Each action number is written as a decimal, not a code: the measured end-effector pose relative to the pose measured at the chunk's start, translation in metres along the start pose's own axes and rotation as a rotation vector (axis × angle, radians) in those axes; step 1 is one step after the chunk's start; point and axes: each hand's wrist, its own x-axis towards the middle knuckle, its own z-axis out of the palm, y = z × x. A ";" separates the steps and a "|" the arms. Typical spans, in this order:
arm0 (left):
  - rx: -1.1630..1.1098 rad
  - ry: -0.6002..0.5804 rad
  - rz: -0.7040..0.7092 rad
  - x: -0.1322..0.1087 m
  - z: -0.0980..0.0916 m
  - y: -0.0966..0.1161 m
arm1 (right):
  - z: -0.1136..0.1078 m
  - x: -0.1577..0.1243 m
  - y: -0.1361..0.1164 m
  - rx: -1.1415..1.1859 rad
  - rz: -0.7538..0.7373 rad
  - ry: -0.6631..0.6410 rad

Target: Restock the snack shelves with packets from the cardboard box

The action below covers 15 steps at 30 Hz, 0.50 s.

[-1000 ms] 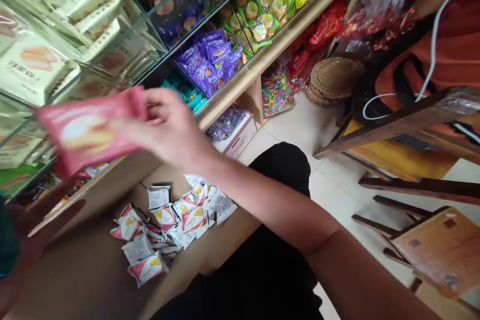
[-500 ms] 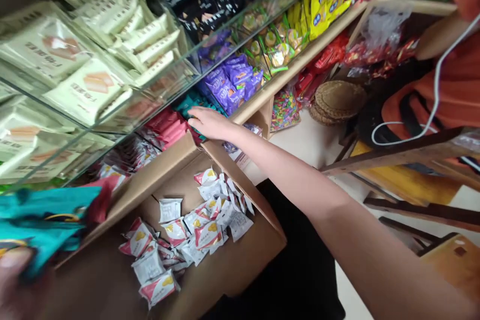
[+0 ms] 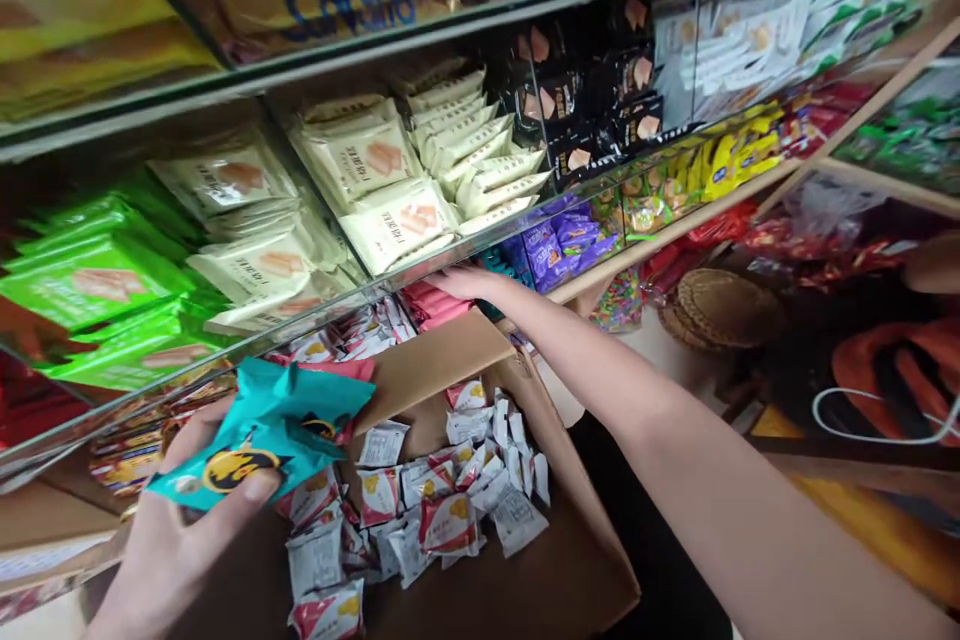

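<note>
My left hand (image 3: pixel 187 510) is closed around teal snack packets (image 3: pixel 262 430) with a black and yellow print; a pinkish-red packet (image 3: pixel 349 370) shows behind them. Under the shelf's glass edge, my right hand (image 3: pixel 465 282) lies flat over pink packets (image 3: pixel 435 305) in a low compartment, its fingers stretched out and partly shaded. Just to its right are more teal packets (image 3: pixel 506 263). Between my arms stands an open cardboard box (image 3: pixel 592 560), holding many small white and red packets (image 3: pixel 450 523) in a loose heap.
Glass-fronted shelves hold cream wafer packs (image 3: pixel 401 220), green packs (image 3: pixel 112 280), black packs (image 3: pixel 577 155) and purple packets (image 3: pixel 555 245). On the right are woven round mats (image 3: pixel 731 305), a white cable (image 3: pixel 870 435) and part of a person's arm (image 3: pixel 934 265).
My right hand has shifted left, from the teal packets to the pink ones. The left hand with its teal packets has come over the box's edge, and my view has tilted up.
</note>
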 end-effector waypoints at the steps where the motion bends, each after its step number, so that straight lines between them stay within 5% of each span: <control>1: -0.045 -0.026 -0.026 0.002 0.001 0.000 | -0.001 -0.006 -0.003 -0.041 -0.002 0.001; 8: -0.223 -0.103 -0.071 -0.001 0.003 0.014 | -0.011 -0.065 0.000 -0.123 0.099 0.187; 15: -0.326 -0.185 -0.046 -0.006 0.004 0.016 | -0.005 -0.082 0.001 -0.048 0.271 -0.184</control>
